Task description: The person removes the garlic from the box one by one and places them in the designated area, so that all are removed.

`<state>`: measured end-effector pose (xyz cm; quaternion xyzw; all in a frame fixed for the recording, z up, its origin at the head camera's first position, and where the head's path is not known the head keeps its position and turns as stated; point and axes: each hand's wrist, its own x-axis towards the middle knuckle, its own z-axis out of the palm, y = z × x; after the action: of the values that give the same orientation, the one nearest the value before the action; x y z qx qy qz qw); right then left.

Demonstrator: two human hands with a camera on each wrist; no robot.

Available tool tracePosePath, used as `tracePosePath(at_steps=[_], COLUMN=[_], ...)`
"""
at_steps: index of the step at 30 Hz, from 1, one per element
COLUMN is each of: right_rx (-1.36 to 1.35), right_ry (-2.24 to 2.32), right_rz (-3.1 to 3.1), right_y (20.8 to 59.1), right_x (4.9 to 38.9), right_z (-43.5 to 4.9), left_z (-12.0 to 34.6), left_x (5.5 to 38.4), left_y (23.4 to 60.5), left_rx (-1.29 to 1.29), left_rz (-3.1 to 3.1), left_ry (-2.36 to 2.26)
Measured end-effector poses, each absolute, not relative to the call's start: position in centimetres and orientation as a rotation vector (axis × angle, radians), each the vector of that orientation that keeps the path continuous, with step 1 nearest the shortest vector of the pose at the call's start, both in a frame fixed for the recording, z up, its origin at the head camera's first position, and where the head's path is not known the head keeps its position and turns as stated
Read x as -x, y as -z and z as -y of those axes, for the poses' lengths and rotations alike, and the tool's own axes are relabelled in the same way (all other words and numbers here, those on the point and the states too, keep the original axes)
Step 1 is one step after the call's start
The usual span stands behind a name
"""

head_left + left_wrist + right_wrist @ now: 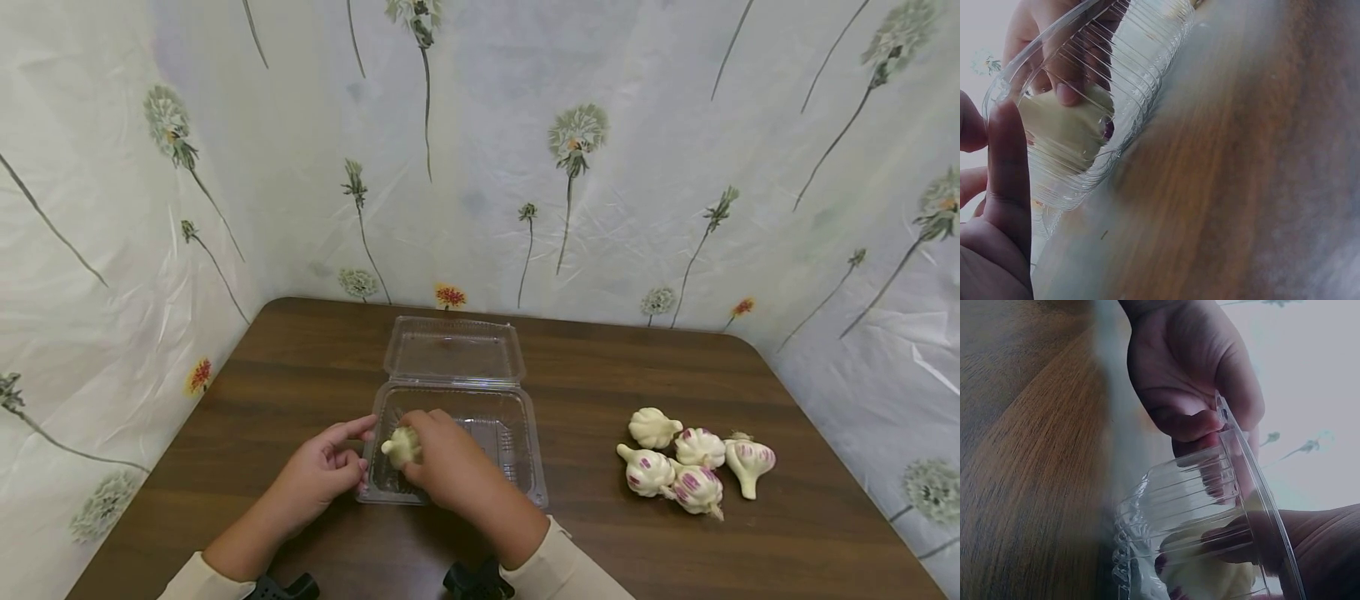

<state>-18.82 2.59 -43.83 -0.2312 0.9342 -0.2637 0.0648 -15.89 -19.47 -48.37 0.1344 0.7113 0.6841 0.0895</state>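
A clear plastic clamshell container (534,450) stands on the table with its hinged lid (455,348) laid back. My right hand (453,454) reaches inside and holds a cream garlic bulb (402,447) near the left wall, thumb and fingers round it. Through the ribbed plastic, the left wrist view shows the bulb (1069,128) low in the container, with a purple patch. My left hand (326,467) is at the container's left rim, its thumb and index finger on the edge; the right wrist view shows that hand (1191,381) beside the rim corner.
To the right lies a loose group of several garlic bulbs, one plain cream bulb (653,428) and others with purple streaks, like the far-right bulb (749,463). The brown wooden table (585,375) meets a flower-patterned sheet (480,167) behind.
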Motion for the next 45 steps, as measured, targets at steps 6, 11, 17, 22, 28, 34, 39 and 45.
tracePosePath(at_steps=[6, 11, 17, 22, 28, 34, 39, 45], right_rx=[0.688, 0.677, 0.667, 0.657, 0.618, 0.626, 0.63, 0.623], right_ry=[0.787, 0.794, 0.821, 0.851, 0.893, 0.958, 0.99, 1.004], right_rz=[-2.824, -2.819, -2.801, -2.802, -2.792, -2.778, -2.791, -2.807], right_y=[43.8, 43.6, 43.5, 43.5, 43.6, 43.7, 43.7, 43.4], right_x=[18.9, 18.9, 18.9, 19.0, 19.1, 19.1, 18.8, 18.4], right_z=[-2.7, -2.7, -2.9, -3.0, -3.4, -3.9, -4.3, -4.9], left_z=[19.5, 19.4, 19.4, 19.4, 19.5, 19.4, 19.3, 19.4], left_x=[15.9, 15.9, 15.9, 15.9, 15.9, 15.9, 15.8, 15.8], left_y=[48.3, 48.2, 48.2, 48.3, 48.3, 48.1, 48.0, 48.0], left_rx=[-0.393, -0.395, -0.4, -0.408, -0.406, -0.391, -0.386, -0.385], left_rz=[-2.115, -2.115, -2.118, -2.118, -2.115, -2.126, -2.139, -2.135], left_ry=[-2.031, -2.035, -2.034, -2.034, -2.033, -2.029, -2.021, -2.025])
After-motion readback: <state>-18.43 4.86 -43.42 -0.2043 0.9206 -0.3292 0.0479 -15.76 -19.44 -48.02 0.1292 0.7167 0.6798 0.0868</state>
